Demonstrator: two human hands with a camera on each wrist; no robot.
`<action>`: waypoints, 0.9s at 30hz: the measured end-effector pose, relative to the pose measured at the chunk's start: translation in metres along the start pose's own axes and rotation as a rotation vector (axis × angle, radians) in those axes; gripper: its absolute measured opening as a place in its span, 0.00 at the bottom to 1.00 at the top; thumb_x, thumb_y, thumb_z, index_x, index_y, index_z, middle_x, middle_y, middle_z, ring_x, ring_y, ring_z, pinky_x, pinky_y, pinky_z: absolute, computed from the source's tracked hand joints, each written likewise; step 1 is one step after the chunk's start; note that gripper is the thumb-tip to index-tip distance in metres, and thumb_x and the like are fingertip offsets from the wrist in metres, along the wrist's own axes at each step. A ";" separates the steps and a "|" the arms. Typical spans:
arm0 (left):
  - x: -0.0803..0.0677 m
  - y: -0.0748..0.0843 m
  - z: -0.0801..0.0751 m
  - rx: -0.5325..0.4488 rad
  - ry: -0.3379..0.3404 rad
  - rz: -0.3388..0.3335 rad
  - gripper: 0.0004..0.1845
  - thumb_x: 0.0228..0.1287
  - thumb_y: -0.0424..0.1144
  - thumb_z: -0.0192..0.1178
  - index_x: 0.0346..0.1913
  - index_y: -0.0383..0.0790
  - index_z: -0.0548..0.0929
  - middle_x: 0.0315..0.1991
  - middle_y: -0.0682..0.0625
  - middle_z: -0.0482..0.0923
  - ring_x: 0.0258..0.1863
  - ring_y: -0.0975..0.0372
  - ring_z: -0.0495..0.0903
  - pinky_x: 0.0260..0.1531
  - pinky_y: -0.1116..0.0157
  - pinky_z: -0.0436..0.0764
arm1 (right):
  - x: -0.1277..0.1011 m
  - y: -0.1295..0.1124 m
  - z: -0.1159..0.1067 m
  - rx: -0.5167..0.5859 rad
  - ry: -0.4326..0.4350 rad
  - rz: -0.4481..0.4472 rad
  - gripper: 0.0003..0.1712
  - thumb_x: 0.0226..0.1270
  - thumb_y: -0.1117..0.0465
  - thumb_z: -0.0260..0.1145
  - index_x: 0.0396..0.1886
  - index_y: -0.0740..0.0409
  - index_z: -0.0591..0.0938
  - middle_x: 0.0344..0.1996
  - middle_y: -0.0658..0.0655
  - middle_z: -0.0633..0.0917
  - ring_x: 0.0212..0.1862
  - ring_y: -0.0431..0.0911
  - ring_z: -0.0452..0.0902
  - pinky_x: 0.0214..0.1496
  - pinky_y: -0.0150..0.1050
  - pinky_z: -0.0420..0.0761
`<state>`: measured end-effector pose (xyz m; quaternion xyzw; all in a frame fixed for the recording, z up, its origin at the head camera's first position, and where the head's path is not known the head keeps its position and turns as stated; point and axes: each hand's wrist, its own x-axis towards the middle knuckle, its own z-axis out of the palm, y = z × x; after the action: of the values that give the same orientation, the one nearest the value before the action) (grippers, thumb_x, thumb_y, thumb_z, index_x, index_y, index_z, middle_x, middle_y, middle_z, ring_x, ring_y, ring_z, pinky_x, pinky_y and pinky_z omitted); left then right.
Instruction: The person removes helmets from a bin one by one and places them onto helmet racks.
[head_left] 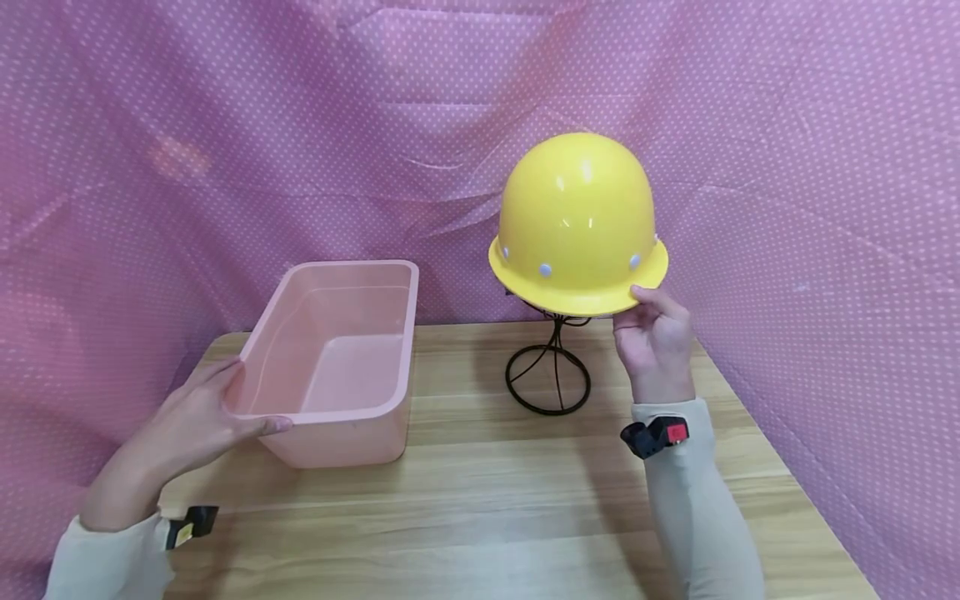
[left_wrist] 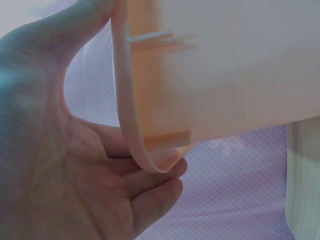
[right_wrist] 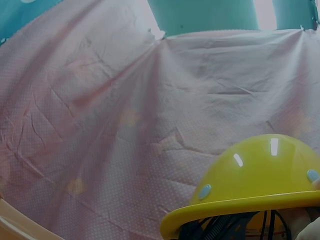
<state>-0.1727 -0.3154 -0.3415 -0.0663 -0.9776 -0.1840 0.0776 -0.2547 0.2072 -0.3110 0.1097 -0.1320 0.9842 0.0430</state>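
Observation:
A yellow hard hat (head_left: pixel 577 217) is held up by my right hand (head_left: pixel 656 337), which pinches its brim at the near right, thumb on top and fingers underneath. The hat overlaps the top of a black wire stand (head_left: pixel 555 358), so that part is hidden. Dark straps of the hat's inner harness (right_wrist: pixel 220 227) show under the brim in the right wrist view. On the left, my left hand (head_left: pixel 195 417) grips the rim of a pink plastic bin (head_left: pixel 408 333) at its near left corner. The thumb lies along the front rim, and the fingers (left_wrist: pixel 157 197) curl round the outside.
A wood-grain table (head_left: pixel 480 517) carries the bin and the stand. Pink dotted cloth (head_left: pixel 450 167) hangs behind the table and along both sides. Each wrist wears a small black camera, the right one (head_left: pixel 652 435) over a pale sleeve.

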 end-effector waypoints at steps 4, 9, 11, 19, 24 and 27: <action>0.001 0.000 0.000 0.004 -0.023 -0.006 0.57 0.40 0.70 0.65 0.67 0.34 0.62 0.63 0.30 0.62 0.61 0.36 0.62 0.51 0.36 0.64 | -0.003 0.002 -0.004 0.019 0.036 0.010 0.35 0.58 0.83 0.40 0.66 0.62 0.65 0.63 0.53 0.74 0.66 0.44 0.68 0.68 0.37 0.69; 0.001 0.000 -0.001 0.009 -0.013 0.000 0.55 0.40 0.70 0.66 0.65 0.34 0.64 0.63 0.31 0.63 0.61 0.37 0.63 0.52 0.37 0.65 | -0.007 0.004 -0.007 0.023 0.069 0.022 0.34 0.59 0.82 0.40 0.65 0.61 0.66 0.62 0.53 0.75 0.65 0.42 0.69 0.66 0.36 0.70; 0.001 0.001 -0.001 0.010 -0.011 0.002 0.54 0.40 0.70 0.66 0.65 0.35 0.65 0.62 0.31 0.63 0.61 0.38 0.63 0.52 0.37 0.65 | -0.009 0.004 -0.008 0.023 0.093 0.021 0.33 0.58 0.82 0.41 0.64 0.62 0.67 0.59 0.54 0.77 0.62 0.43 0.72 0.64 0.36 0.73; 0.003 0.001 -0.003 0.000 -0.041 0.001 0.54 0.41 0.69 0.65 0.66 0.37 0.64 0.64 0.31 0.61 0.63 0.38 0.60 0.54 0.37 0.63 | -0.016 0.006 -0.013 -0.007 0.119 0.021 0.33 0.57 0.83 0.42 0.63 0.63 0.68 0.57 0.54 0.79 0.60 0.44 0.74 0.60 0.37 0.77; 0.003 0.001 -0.003 -0.004 -0.053 0.001 0.55 0.42 0.69 0.65 0.68 0.37 0.62 0.65 0.30 0.60 0.62 0.37 0.60 0.53 0.35 0.62 | -0.020 0.008 -0.017 0.020 0.141 0.041 0.32 0.59 0.81 0.41 0.63 0.61 0.67 0.59 0.53 0.78 0.63 0.42 0.71 0.63 0.35 0.74; 0.003 0.001 -0.003 -0.002 -0.054 0.006 0.54 0.42 0.69 0.65 0.68 0.37 0.62 0.65 0.30 0.60 0.63 0.37 0.60 0.53 0.35 0.62 | -0.022 0.009 -0.019 0.021 0.147 0.040 0.33 0.59 0.81 0.41 0.65 0.60 0.66 0.61 0.52 0.76 0.65 0.41 0.69 0.66 0.36 0.71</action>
<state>-0.1748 -0.3152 -0.3377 -0.0742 -0.9790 -0.1829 0.0518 -0.2383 0.2023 -0.3366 0.0351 -0.1203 0.9916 0.0316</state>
